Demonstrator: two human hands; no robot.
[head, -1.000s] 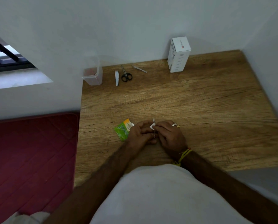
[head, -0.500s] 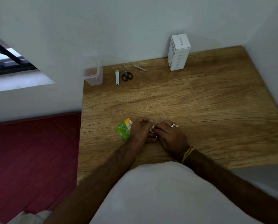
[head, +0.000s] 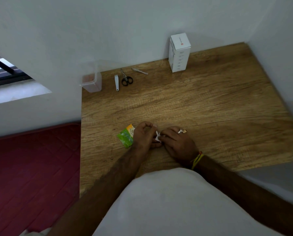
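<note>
Both my hands work close together low on the wooden table (head: 193, 103). My right hand (head: 177, 143), with a ring on one finger, pinches a small white piece (head: 158, 136) between thumb and fingertips. My left hand (head: 143, 136) sits just left of it with its fingers curled; whether it touches the white piece I cannot tell. A green and orange sachet (head: 126, 136) lies flat on the table, partly under my left hand.
At the back of the table lie a nail clipper (head: 116, 82), small black-handled scissors (head: 126, 78) and tweezers (head: 139, 71). A clear plastic container (head: 92, 82) stands at the back left corner, a white box (head: 179, 52) against the wall. A red mat (head: 33, 167) lies left.
My left hand's fingers have lifted and curled away from the white piece, which now shows between the hands. The camera has tilted slightly.
</note>
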